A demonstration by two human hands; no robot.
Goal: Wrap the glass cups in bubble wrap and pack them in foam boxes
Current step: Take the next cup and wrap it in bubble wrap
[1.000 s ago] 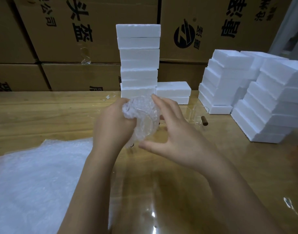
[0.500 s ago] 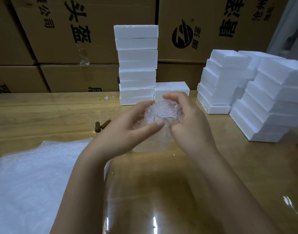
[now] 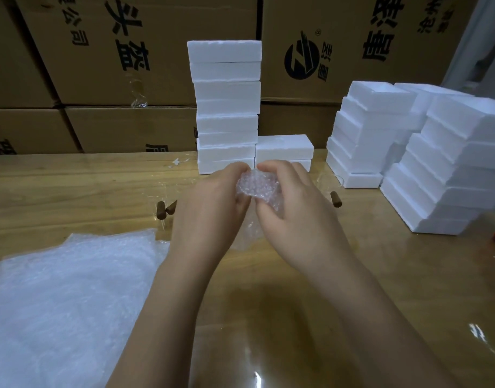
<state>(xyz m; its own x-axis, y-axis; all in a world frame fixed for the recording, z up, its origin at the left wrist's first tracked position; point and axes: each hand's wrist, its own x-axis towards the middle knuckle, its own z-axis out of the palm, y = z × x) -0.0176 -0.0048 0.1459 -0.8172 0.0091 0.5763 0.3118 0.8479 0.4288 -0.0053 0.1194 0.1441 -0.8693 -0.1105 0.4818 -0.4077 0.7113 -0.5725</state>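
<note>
Several stacks of white foam boxes [image 3: 225,107] stand within reach, likely for packing; a pile of clear bubble wrap sheets [image 3: 72,298] lies front-left. Left hand [image 3: 210,203] and right hand [image 3: 296,208] pinch wrap closed around the small glass cup [image 3: 257,187] over the glossy wooden table [image 3: 72,186]. Brown cardboard cartons [image 3: 156,51] wall the room behind.

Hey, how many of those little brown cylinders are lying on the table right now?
3. First cylinder and second cylinder lie close together left of the left hand; third cylinder lies right of the right hand. The hands and bubble-wrap bundle may hide more.
</note>
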